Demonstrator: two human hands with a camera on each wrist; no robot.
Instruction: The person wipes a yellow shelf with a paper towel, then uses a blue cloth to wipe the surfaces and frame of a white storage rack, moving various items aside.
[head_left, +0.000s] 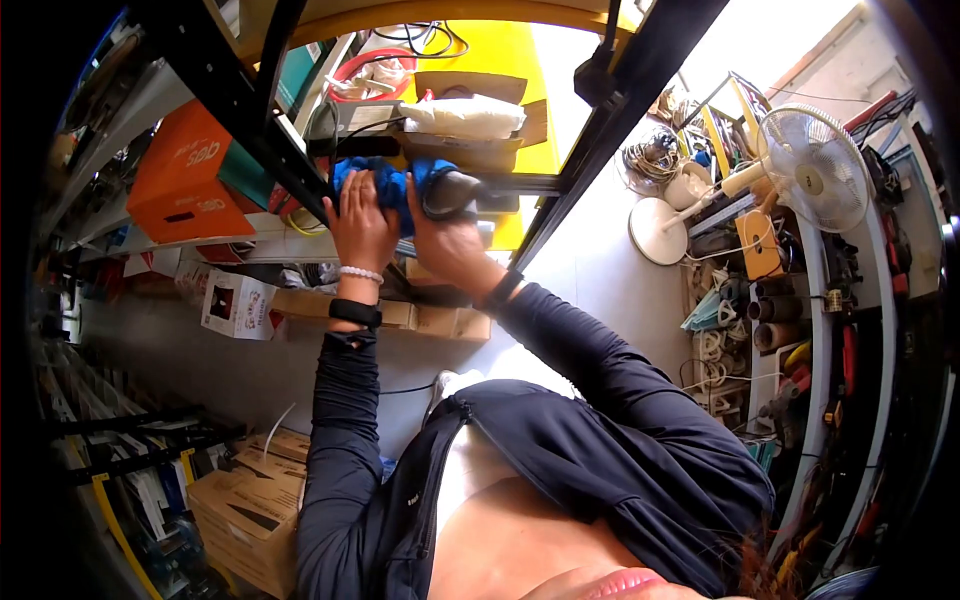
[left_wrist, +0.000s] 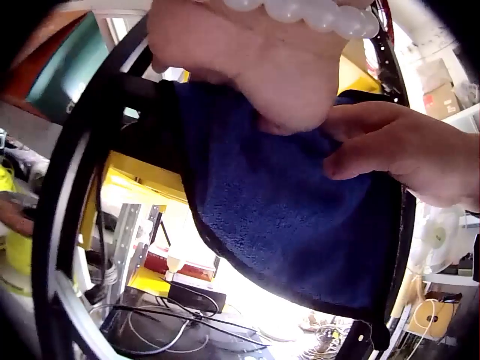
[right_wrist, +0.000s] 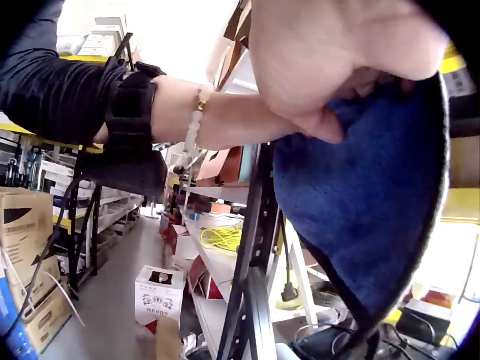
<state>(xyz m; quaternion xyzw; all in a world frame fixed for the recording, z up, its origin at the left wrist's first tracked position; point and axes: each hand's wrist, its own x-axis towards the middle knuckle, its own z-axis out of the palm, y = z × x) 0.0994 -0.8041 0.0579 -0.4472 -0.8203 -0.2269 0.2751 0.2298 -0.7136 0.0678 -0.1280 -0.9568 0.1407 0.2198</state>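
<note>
A blue plush cloth (head_left: pixel 391 184) with dark edging is wrapped over the black crossbar (head_left: pixel 525 184) of a shelf frame. My left hand (head_left: pixel 359 228) grips the cloth from above, its fingers laid over the bar. Close beside it, my right hand (head_left: pixel 447 242) holds the cloth's right part, where a grey side is turned outward. In the left wrist view the blue cloth (left_wrist: pixel 277 217) hangs down in a broad flap, with the right hand (left_wrist: pixel 405 146) pinching it between thumb and finger. Fingertips of both hands are partly hidden by the cloth.
Beyond the bar, a plastic-wrapped white package (head_left: pixel 465 116) lies in an open carton (head_left: pixel 470 88) on a yellow surface. An orange box (head_left: pixel 190 175) sits on the left shelf. A white fan (head_left: pixel 812 170) stands at the right. Cardboard boxes (head_left: pixel 250 510) are stacked behind on the left.
</note>
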